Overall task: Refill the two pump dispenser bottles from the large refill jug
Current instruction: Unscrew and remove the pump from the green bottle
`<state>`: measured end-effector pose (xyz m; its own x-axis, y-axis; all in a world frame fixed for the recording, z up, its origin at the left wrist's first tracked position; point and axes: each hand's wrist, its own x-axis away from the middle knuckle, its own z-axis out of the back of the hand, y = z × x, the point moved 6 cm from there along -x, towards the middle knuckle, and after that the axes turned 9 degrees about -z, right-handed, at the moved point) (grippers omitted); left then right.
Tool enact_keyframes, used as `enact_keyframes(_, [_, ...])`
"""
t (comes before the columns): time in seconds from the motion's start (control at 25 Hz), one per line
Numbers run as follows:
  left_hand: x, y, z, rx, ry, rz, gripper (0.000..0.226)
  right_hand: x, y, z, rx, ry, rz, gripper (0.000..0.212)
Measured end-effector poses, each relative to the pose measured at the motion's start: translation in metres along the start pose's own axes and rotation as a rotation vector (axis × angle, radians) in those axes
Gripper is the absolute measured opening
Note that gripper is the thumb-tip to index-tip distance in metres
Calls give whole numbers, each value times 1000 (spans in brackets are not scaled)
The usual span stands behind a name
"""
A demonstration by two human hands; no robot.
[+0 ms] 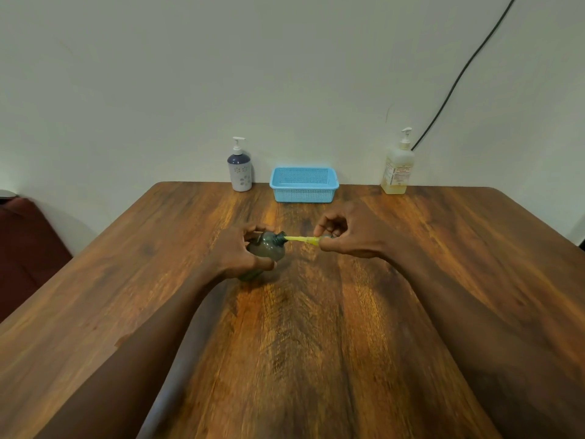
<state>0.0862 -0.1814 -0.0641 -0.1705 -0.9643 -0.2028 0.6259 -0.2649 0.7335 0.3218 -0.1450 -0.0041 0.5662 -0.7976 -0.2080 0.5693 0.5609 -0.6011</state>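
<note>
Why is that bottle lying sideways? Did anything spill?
The left hand tilts the dark bottle sideways while the right hand holds its yellow pump tube at the neck. No spill shows on the table. Nothing else looks odd.

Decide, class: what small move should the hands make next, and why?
Probably draw the right hand further right until the yellow tube leaves the dark bottle. Its tip is at the neck, the left hand holds the tilted bottle, and filling needs an open mouth.

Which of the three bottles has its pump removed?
The dark translucent bottle in the left hand; its neck is open, while both bottles by the wall keep their white pumps.
</note>
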Motion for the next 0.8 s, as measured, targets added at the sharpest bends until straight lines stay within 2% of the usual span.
enact_keyframes(0.12, [0, -9, 6, -5, 8, 29, 91, 7, 6, 8, -96, 54, -32, 6])
enact_keyframes(0.28, [2, -12, 15, 7, 115, -11, 73, 12, 17, 8, -211, 103, -81, 5])
enact_keyframes(0.48, [6, -10, 7, 143, 229, -9, 69, 12, 31, -15, -301, 113, -195, 16])
enact_keyframes(0.6, [6, -15, 3, 150, 244, -1, 75, 9, 42, -38, -258, 74, -283, 29])
enact_keyframes(0.8, [9, -13, 3, 158, 155, -28, 66, 6, 50, -78, -356, 54, -495, 32])
